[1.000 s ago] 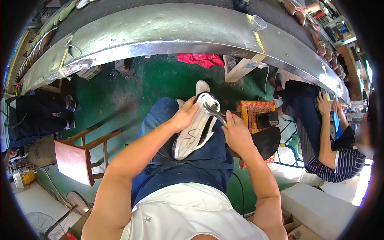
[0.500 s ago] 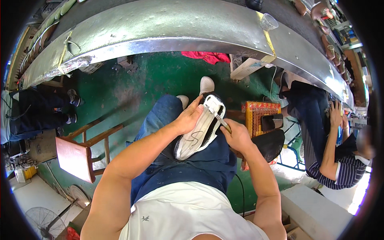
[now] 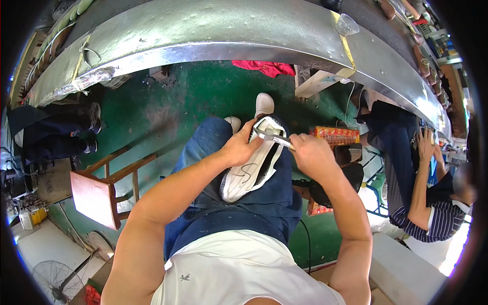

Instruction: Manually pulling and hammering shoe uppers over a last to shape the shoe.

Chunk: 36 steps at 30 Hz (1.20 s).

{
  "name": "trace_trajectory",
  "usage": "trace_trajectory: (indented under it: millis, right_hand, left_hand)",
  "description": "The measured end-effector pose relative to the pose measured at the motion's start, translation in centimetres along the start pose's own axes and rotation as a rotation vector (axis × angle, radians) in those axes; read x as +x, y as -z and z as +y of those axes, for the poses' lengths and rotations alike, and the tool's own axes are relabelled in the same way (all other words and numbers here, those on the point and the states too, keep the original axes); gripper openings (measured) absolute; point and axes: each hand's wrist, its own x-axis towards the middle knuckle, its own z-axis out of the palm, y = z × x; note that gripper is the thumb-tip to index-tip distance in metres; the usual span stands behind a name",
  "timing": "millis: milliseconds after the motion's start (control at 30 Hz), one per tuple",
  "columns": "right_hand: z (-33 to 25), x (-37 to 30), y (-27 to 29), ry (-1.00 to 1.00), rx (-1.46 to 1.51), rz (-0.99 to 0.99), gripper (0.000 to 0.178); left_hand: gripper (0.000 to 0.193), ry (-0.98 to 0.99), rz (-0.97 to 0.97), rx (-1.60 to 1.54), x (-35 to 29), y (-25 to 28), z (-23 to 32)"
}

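Across my lap lies an unfinished shoe [image 3: 243, 178], its whitish underside facing up, with dark marks scrawled on it and a black-and-white edge round it. My left hand [image 3: 240, 148] is closed around the shoe's far part, thumb on top and fingers along its left side. My right hand [image 3: 312, 151] grips a hammer [image 3: 275, 138] with a curved silver head and a handle mostly hidden in the fist. The hammer's head rests over the far end of the shoe, close to my left thumb; whether it touches is hard to tell.
A long metal-topped bench [image 3: 203, 33] curves across the far side, a clear plastic cup [image 3: 347, 24] on it. At left stands a wooden stool [image 3: 94, 199]; at right, a red patterned box [image 3: 335, 135]. A co-worker [image 3: 432, 213] sits at right; another person's legs [image 3: 56, 129] show at left.
My right hand has moved slightly up and right, and the hammer has swung to lie more crosswise over the shoe's far end. The left hand keeps its hold on the shoe.
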Motion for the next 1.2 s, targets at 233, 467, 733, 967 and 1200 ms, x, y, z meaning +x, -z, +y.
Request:
trace_trajectory:
  millis: [233, 467, 733, 967, 1200]
  right_hand:
    - [2.1, 3.7, 1.9, 0.135, 0.046, -0.156, 0.013]
    - [1.5, 1.0, -1.1, -0.017, 0.247, -0.109, 0.02]
    - [0.4, 2.2, 2.5, 0.119, -0.225, -0.101, 0.012]
    - [2.1, 1.6, -1.7, 0.095, 0.345, -0.116, 0.017]
    - [0.9, 0.4, -2.0, 0.049, 0.255, -0.025, 0.017]
  left_hand:
    - [0.072, 0.071, 0.028, -0.072, 0.0, 0.3, -1.1]
    - [0.069, 0.022, 0.02, 0.001, 0.4, 0.5, -1.2]
    - [0.077, 0.015, -0.032, 0.06, -0.4, 0.5, -0.1]
    - [0.078, 0.024, 0.003, 0.006, -0.1, 0.7, -0.6]
    - [0.082, 0.011, 0.082, 0.175, 0.2, 0.3, -1.6]
